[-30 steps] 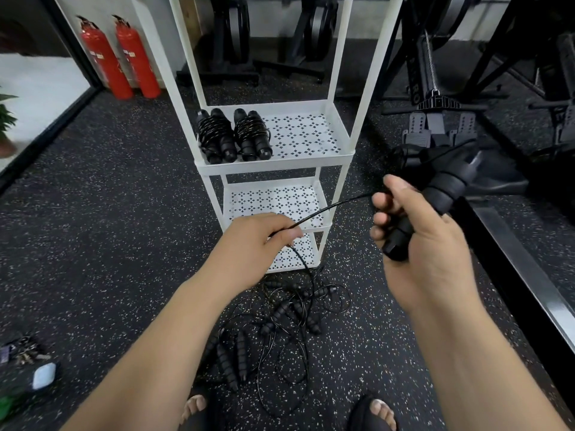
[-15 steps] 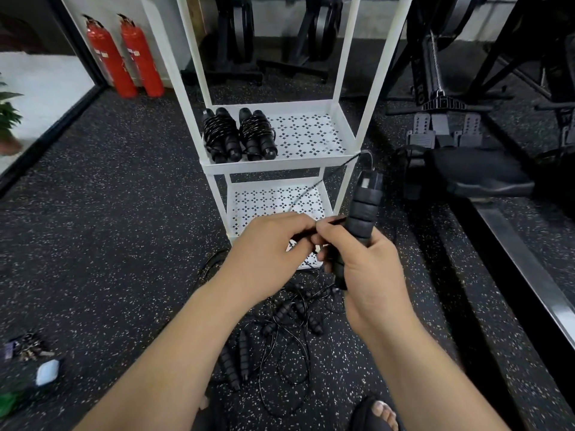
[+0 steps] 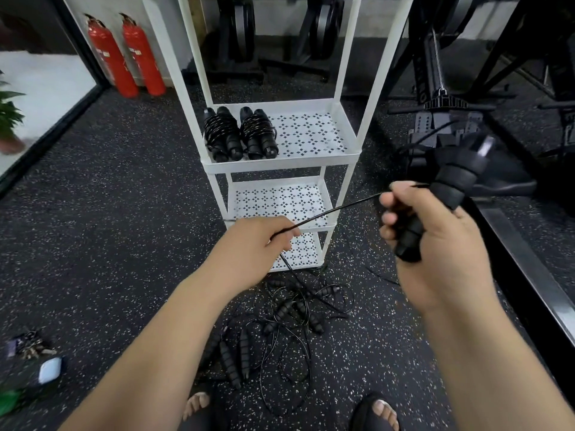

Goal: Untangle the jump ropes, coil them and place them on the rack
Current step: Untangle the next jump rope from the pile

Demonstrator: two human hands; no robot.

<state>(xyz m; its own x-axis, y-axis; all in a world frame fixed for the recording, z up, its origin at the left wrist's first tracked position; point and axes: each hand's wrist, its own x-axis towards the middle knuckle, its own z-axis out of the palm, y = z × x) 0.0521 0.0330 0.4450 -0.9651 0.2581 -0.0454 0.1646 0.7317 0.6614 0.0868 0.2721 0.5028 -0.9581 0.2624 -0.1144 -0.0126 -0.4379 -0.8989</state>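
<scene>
Coiling cord (image 3: 326,214) round handles (image 3: 448,188)
Right hand (image 3: 435,244), 3 o'clock, grips the handles; left hand (image 3: 258,244) pinches the cord trailing to the pile (image 3: 284,309) at 6 o'clock. Feed it taut, turns snug, before the rack (image 3: 280,164) at 12 o'clock.

A black rubber floor flecked with white (image 3: 109,213) fills the room. Two red cylindrical fire extinguishers (image 3: 141,57) stand on it against a pale wall (image 3: 124,4) at the far left. A green leafy potted plant (image 3: 9,113) shows at the left edge. Black metal exercise machines (image 3: 236,26) line the far wall, and a black rowing machine (image 3: 441,119) stands at the right.
</scene>
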